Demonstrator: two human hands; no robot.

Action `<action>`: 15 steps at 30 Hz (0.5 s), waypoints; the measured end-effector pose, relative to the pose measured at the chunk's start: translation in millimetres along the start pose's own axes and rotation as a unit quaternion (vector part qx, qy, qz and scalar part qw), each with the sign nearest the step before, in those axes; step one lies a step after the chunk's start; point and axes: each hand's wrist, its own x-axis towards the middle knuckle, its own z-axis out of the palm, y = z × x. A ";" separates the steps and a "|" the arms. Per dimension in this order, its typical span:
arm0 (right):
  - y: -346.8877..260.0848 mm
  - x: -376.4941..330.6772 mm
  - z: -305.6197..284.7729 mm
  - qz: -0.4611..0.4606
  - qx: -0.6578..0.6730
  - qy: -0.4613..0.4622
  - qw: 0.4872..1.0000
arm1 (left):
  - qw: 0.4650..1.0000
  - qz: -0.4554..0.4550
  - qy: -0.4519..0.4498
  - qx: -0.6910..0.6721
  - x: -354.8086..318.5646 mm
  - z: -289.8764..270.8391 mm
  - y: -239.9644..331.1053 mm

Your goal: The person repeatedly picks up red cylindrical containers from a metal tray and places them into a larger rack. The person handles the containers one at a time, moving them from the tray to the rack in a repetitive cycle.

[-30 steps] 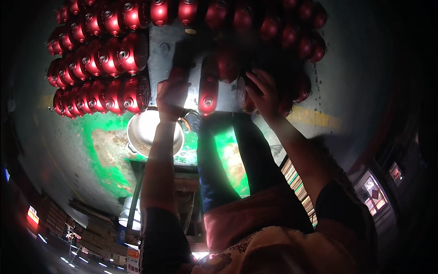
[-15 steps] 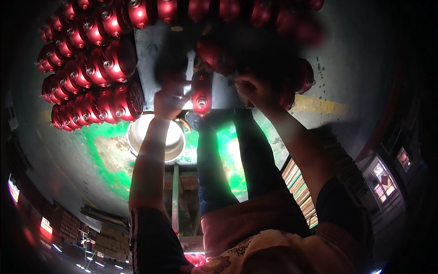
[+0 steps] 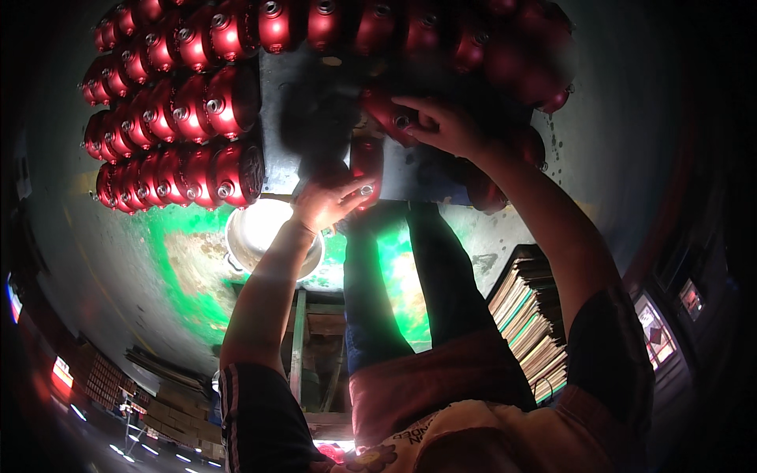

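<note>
Two glossy red metal cylinders lie on a dark table in front of me. The near cylinder [image 3: 365, 155] has a small round metal fitting at its near end. My left hand [image 3: 322, 205] has its fingers at that fitting, closed about the near end. Beyond it, slightly right, the tilted cylinder [image 3: 384, 109] is pinched by my right hand [image 3: 448, 130], thumb and forefinger around its end beside another fitting. Dark shadow hides part of both cylinders and the fingers' undersides.
Rows of similar red cylinders [image 3: 189, 108] line the left and far sides, with several more in shadow at right. A pale round pot [image 3: 311, 260] stands below my left forearm. A stack of thin boards [image 3: 530, 323] sits right of my legs. Green stains [image 3: 185, 292] mark the floor.
My left hand has moved right and nearer, onto the near cylinder's fitting. My right hand has moved farther out, onto the tilted cylinder. The whole view has shifted slightly.
</note>
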 end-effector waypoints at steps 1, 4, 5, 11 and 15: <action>-0.3 5.0 -0.1 -0.005 0.002 -0.018 1.000 | 1.000 -0.001 -0.004 0.002 -0.5 0.7 -2.2; -0.5 17.7 4.6 -0.027 0.001 -0.048 0.998 | 1.000 0.010 0.000 0.004 -2.5 4.7 -7.1; -0.4 21.2 6.5 -0.041 0.001 -0.055 0.998 | 1.000 -0.007 -0.010 0.001 -3.9 6.1 -7.3; -13.0 15.8 1.9 -0.088 -0.083 -0.036 0.992 | 0.995 -0.035 0.038 0.083 -13.8 2.9 14.4; -55.4 -17.2 -7.0 0.003 -0.007 -0.050 0.999 | 0.996 -0.063 0.023 -0.050 -42.8 -28.9 59.2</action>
